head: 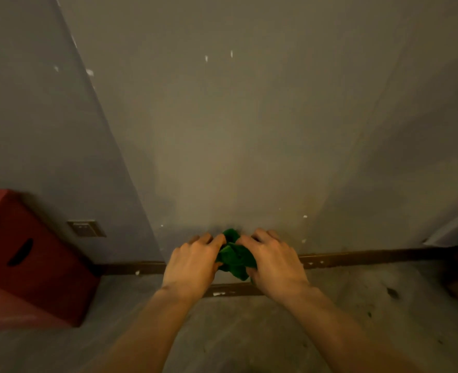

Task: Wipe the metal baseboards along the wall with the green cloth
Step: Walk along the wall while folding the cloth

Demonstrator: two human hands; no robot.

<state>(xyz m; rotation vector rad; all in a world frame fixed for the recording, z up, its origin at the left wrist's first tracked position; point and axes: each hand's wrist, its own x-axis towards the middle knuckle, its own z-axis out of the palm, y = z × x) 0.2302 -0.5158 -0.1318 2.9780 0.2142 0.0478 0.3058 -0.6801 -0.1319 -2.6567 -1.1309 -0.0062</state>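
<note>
A crumpled green cloth (234,257) is bunched between both hands, just in front of the grey wall and above the floor. My left hand (193,262) grips its left side and my right hand (273,257) grips its right side, fingers curled into the fabric. The dark metal baseboard (357,258) runs along the foot of the wall to the right of my hands, with a shorter stretch on the left (131,267). Another strip of it (233,289) shows below the cloth between my wrists. White specks dot the metal.
A red box (31,259) with a slot handle stands on the floor at the left, against the side wall. A wall socket plate (86,228) sits low on that wall. The concrete floor (249,332) lies under my forearms. A pale edge (453,224) juts in at the right.
</note>
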